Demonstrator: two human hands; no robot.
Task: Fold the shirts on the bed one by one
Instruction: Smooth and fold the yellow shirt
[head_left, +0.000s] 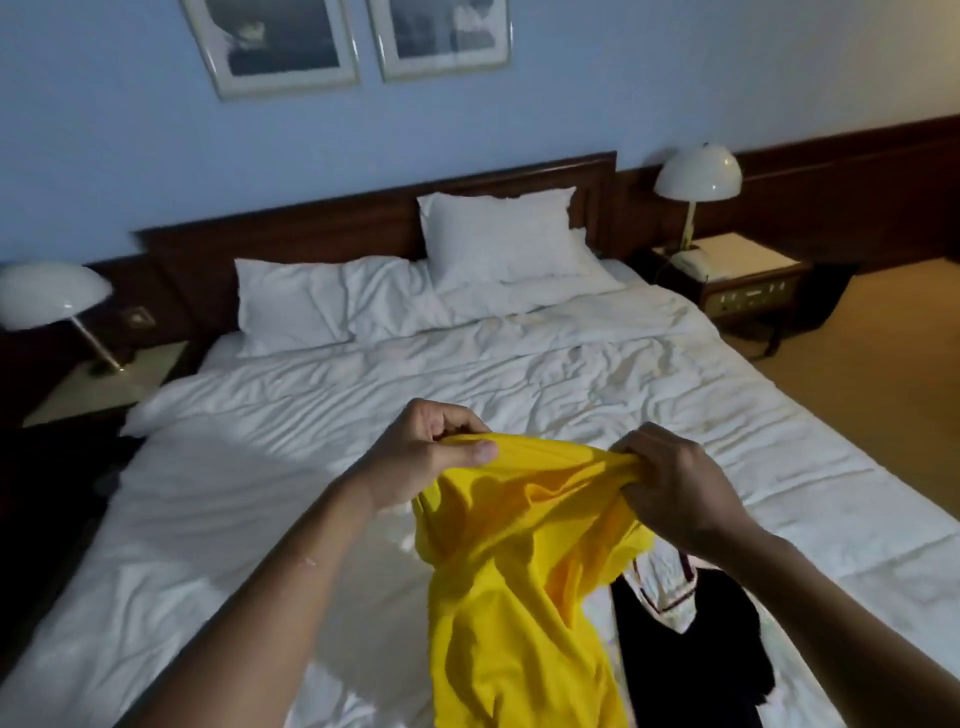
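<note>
A: Yellow shirt (519, 571), where?
B: Held up over the bed (311, 415), near edge, long axis hanging downward. Left hand (431, 457) and right hand (670, 478) each pinch its bunched top edge, roughly level. Dark shirt (685, 649) lies beneath the right.

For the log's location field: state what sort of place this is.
Probably a hotel bedroom: a double bed in white linen, a wooden headboard, and a dome lamp beside a telephone on the nightstand.
</note>
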